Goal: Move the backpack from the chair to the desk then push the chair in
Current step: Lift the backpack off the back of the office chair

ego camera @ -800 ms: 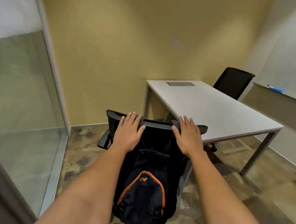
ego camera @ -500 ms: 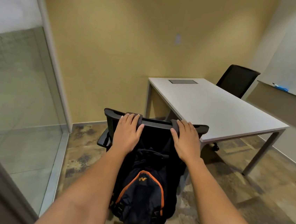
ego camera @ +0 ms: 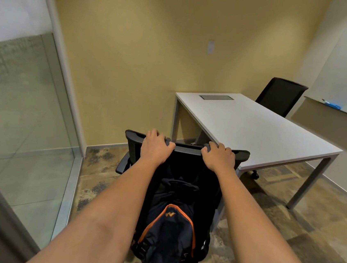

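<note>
**Two hands now clamped on the chair's top rail; backpack not yet moved**

Two changes separate this moment from the earlier frames. In both of those frames the palms lay flat on the chair back with the fingers extended. The fingers are now curled over the top rail, so a resting contact has become a firm grip.

Left to right:

1. Glass partition (ego camera: pixel 20 115): bounds the room on the left. It plays no part in the step.
2. Left hand (ego camera: pixel 156 147): closed around the top rail of the office chair (ego camera: pixel 188 149), near its left end, fingers wrapped over the far edge.
3. Backpack (ego camera: pixel 168 233): navy with orange piping. It hangs or leans against the near face of the chair back, between the two forearms, reaching toward the floor. It appears just as it did earlier, and neither hand touches it.
4. Right hand (ego camera: pixel 219 157): closed on the same rail, near its right end.
5. White desk (ego camera: pixel 254 129): bare top, its near corner just beside the chair's right side. A second chair (ego camera: pixel 279 95) stands behind it.

Assessment: the first step is not done, because the backpack remains on the chair. The grip suggests the chair is being steadied or repositioned. The camera also stands slightly higher and nearer than it did earlier. Pushing the chair in now would carry the backpack with it, so a hand probably has to release the rail and take the backpack's top handle.
</note>
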`<state>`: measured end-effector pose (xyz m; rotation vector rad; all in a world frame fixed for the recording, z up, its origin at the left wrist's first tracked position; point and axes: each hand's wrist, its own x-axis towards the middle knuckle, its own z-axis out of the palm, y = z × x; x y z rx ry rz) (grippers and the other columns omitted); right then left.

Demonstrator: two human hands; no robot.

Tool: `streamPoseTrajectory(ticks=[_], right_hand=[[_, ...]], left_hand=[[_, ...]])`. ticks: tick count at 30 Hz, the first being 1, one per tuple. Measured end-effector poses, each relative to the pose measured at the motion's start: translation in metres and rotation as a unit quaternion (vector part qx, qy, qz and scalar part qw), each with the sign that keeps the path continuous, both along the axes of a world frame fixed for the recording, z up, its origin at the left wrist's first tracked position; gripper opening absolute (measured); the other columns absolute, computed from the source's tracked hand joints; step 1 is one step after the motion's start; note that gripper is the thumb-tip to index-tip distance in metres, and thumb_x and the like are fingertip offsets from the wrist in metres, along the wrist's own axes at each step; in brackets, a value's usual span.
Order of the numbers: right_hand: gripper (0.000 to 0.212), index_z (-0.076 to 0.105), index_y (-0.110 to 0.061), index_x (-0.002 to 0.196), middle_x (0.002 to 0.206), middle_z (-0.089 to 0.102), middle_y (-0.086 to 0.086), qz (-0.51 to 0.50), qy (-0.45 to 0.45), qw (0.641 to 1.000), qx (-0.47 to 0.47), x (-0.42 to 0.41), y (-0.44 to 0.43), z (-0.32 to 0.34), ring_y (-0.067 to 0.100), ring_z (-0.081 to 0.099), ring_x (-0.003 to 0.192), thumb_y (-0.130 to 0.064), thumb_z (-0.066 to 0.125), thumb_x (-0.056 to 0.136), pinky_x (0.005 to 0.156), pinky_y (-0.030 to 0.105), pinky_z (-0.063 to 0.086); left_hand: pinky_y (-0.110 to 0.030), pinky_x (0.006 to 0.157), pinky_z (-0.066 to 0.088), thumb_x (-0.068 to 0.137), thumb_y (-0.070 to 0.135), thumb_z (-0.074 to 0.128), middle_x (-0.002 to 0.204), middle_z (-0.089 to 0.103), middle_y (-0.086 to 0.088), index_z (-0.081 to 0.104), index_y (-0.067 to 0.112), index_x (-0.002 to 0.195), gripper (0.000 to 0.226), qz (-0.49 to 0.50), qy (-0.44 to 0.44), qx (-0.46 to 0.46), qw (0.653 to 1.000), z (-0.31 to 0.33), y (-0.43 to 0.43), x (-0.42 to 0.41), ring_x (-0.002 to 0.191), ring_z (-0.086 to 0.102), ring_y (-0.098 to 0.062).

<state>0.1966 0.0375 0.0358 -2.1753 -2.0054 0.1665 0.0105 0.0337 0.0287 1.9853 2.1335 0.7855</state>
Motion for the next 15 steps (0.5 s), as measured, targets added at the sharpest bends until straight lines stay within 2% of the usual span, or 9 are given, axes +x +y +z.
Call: streamPoseTrajectory(ticks=[7,9,12,15], right_hand=[[0.054,0.033,-0.015,0.146,0.148,0.037,0.018,-0.021,0.020,0.998,-0.053,-0.003,0.011,0.012,0.036,0.036,0.134,-0.042,0.025,0.099,0.107,0.042,0.032],[0.054,0.035,-0.015,0.144,0.145,0.039,0.019,-0.033,0.030,0.997,-0.056,-0.005,0.014,0.014,0.036,0.038,0.133,-0.042,0.030,0.099,0.107,0.043,0.033],[0.055,0.035,-0.016,0.142,0.144,0.040,0.020,-0.050,0.038,0.996,-0.066,-0.008,0.018,0.016,0.037,0.038,0.132,-0.044,0.039,0.095,0.108,0.044,0.034],[0.056,0.036,-0.019,0.142,0.144,0.039,0.020,-0.058,0.034,0.993,-0.096,-0.008,0.024,0.019,0.036,0.035,0.133,-0.045,0.043,0.093,0.109,0.044,0.032]], left_hand=[[-0.039,0.092,0.036,0.090,0.044,0.037,0.122,0.057,-0.013,0.048,0.011,0.114,0.042,-0.011,0.029,-0.068,0.997,0.005,0.008,0.001,0.111,0.048,-0.031],[-0.040,0.093,0.036,0.090,0.046,0.036,0.126,0.055,-0.013,0.047,0.012,0.119,0.046,-0.007,0.043,-0.087,0.995,0.006,0.012,0.001,0.114,0.047,-0.033],[-0.042,0.101,0.032,0.093,0.047,0.031,0.139,0.047,-0.012,0.043,0.014,0.135,0.055,0.011,0.086,-0.114,0.990,0.007,0.018,0.003,0.126,0.040,-0.034],[-0.041,0.103,0.031,0.093,0.047,0.031,0.141,0.046,-0.011,0.045,0.014,0.136,0.056,0.046,0.112,-0.156,0.980,0.011,0.025,0.008,0.129,0.037,-0.032]])
